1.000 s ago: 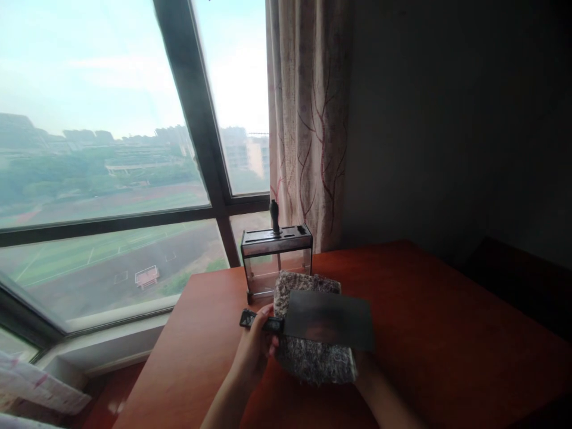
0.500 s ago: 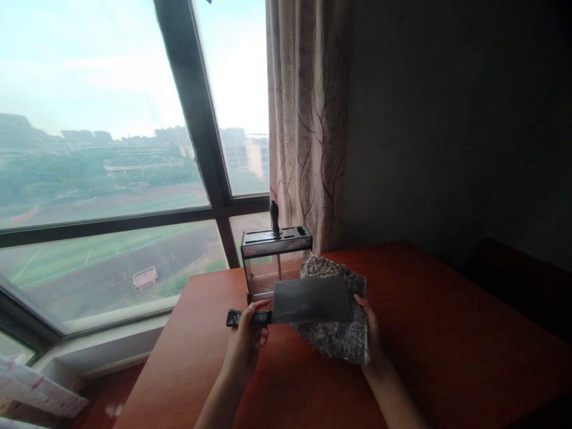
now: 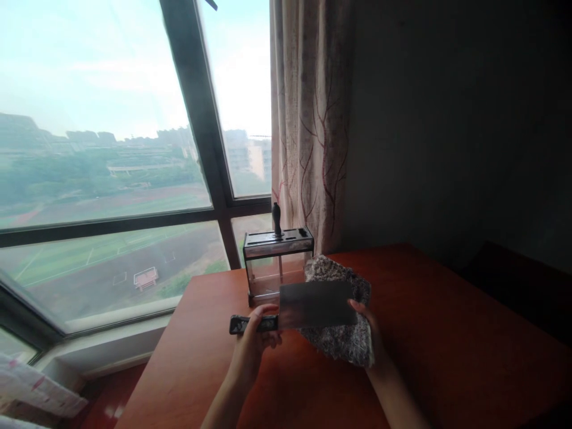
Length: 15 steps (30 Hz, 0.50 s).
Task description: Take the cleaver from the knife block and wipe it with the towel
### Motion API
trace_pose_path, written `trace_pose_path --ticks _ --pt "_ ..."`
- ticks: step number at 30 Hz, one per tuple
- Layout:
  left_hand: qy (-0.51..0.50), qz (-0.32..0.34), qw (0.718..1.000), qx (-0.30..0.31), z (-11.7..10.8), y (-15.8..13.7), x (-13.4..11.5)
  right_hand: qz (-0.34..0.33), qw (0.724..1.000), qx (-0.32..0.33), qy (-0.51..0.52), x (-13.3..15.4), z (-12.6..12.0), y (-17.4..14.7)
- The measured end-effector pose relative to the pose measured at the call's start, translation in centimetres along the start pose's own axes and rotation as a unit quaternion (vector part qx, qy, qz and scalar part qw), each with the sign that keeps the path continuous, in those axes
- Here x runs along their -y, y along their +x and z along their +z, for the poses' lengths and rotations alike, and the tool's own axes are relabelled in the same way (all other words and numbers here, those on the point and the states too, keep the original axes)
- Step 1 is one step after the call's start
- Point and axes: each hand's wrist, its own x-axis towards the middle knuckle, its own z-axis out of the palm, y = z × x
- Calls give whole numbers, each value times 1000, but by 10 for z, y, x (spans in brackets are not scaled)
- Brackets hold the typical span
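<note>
1. Left hand (image 3: 254, 342): fingers curled closed around the dark handle of a cleaver (image 3: 308, 305), thumb on top near the point where handle meets blade. Grip is firm; handle end sticks out past the hand to the left.
2. Cleaver: held above the tabletop (image 3: 447, 351), blade broad and rectangular, flat side facing the camera, long axis roughly level, blade pointing right.
3. Right hand (image 3: 369, 333): closed on a grey, mottled cloth (image 3: 346, 345), thumb tip lying against the right end of the blade's face. The remaining fingers are hidden behind the cloth, so how they are placed cannot be told.
4. Cloth: sits behind and below the blade, touching it; its upper edge shows above the blade's top edge, and its lower part hangs down past the blade's lower edge toward the tabletop.
5. Knife block (image 3: 277, 262): clear-walled box with a dark slotted top, standing on the far edge of the tabletop, just behind the cleaver and cloth. One dark handle (image 3: 276, 219) stands upright out of a slot.
6. Surroundings: patterned curtain (image 3: 313, 119) hangs behind the block; large window (image 3: 111, 149) to the left; dark wall to the right. Tabletop is reddish-brown wood.
</note>
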Motion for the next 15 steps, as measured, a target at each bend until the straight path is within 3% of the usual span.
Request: trace_pose_path --ticks 7,15 --pt "-70 -22 993 96 -6 -10 -17 29 1000 5 1 3 -3 2" --pt "-72 -20 997 21 -4 0 2 18 1000 16 11 4 -4 5"
